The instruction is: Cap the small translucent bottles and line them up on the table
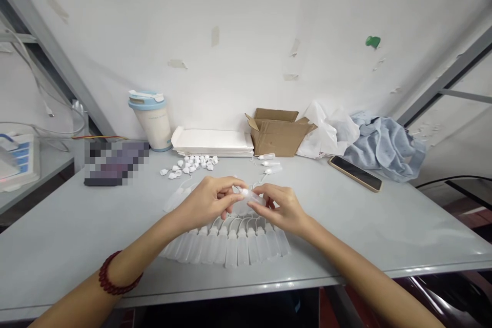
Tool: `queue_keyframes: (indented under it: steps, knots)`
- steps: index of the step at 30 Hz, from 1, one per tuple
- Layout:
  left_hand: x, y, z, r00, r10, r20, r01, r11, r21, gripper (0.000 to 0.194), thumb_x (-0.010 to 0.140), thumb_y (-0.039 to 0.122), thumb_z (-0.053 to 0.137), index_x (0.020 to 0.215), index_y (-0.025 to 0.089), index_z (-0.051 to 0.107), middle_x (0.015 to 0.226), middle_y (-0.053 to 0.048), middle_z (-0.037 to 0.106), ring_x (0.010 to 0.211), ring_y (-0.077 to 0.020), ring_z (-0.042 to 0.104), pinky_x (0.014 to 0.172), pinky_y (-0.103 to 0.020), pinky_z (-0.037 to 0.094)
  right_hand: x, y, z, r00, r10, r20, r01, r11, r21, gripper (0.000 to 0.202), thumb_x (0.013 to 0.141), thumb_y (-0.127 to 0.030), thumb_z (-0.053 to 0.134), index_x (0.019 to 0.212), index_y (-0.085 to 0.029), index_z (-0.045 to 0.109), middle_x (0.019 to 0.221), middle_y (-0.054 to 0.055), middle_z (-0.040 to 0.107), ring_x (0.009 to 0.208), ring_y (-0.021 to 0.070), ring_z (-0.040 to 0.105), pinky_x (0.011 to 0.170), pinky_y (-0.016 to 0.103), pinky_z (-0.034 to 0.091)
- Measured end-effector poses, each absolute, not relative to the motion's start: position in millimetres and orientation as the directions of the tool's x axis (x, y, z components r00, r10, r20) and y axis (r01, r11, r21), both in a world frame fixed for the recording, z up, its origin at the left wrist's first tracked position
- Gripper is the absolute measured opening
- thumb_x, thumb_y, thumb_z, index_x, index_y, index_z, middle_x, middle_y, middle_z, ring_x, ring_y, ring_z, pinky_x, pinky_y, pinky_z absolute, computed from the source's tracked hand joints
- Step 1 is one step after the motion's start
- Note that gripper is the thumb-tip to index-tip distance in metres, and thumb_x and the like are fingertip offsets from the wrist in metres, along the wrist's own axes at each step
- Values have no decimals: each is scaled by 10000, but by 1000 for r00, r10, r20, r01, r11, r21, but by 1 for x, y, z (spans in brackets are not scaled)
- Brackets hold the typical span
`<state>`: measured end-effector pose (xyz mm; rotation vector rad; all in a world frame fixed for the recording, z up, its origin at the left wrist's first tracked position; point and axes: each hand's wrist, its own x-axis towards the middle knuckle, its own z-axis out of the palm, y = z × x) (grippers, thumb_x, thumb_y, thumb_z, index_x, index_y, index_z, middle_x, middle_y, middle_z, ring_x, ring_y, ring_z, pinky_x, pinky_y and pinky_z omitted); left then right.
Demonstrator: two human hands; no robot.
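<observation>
Above the middle of the table, my right hand [280,206] is closed around the body of a small translucent plastic bottle [255,198], held tilted. At its upper end sits a white cap [245,192], pinched between the thumb and index finger of my left hand [217,196]. Just below my hands lies a curved row of similar translucent bottles [231,250], side by side, with thin white cords running from their tops. More bottles [175,199] lie partly hidden behind my left forearm and hand. Beyond my right hand are a few capped bottles [273,169].
Loose white caps [196,164] lie in a heap before a stack of white trays or boxes [213,141]. Along the wall stand a blue-lidded cup [151,120], an open cardboard box [274,138], a plastic bag [326,130] and blue cloth [386,146]. A phone [355,173] lies at right.
</observation>
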<state>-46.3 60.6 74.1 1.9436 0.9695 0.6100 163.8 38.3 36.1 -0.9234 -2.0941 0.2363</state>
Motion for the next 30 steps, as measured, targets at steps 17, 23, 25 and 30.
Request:
queue_keyframes:
  steps: [17, 23, 25, 30]
  knots:
    - [-48, 60, 82, 609, 793, 17, 427, -346, 835, 310, 890, 478, 481, 872, 193, 599, 598, 40, 571, 540, -123, 581, 579, -251, 456, 163, 39, 35, -426, 521, 739, 537, 803, -257, 141, 876, -273, 576, 916, -139, 571, 741, 56, 662, 458, 73, 506, 445, 189, 423]
    - [-43, 60, 81, 583, 799, 148, 450, -469, 760, 241, 892, 414, 508, 873, 221, 651, 934, -4, 656, 856, -167, 602, 681, -264, 461, 163, 41, 33, -442, 487, 753, 557, 807, -195, 133, 881, -263, 570, 919, -135, 569, 717, 48, 651, 443, 76, 488, 441, 199, 409]
    - [-44, 61, 80, 593, 788, 166, 437, -488, 755, 226, 893, 401, 511, 904, 230, 657, 1039, -11, 639, 924, -177, 590, 714, -275, 472, 164, 41, 33, -447, 491, 748, 560, 806, -194, 138, 885, -269, 562, 921, -136, 571, 715, 46, 649, 445, 78, 488, 445, 201, 409]
    - [-47, 63, 77, 626, 755, 197, 402, -528, 748, 196, 898, 355, 513, 959, 235, 655, 1136, -24, 596, 986, -184, 570, 770, -301, 486, 164, 41, 33, -451, 512, 731, 559, 801, -216, 154, 892, -284, 553, 912, -133, 574, 701, 44, 645, 441, 75, 478, 441, 196, 405]
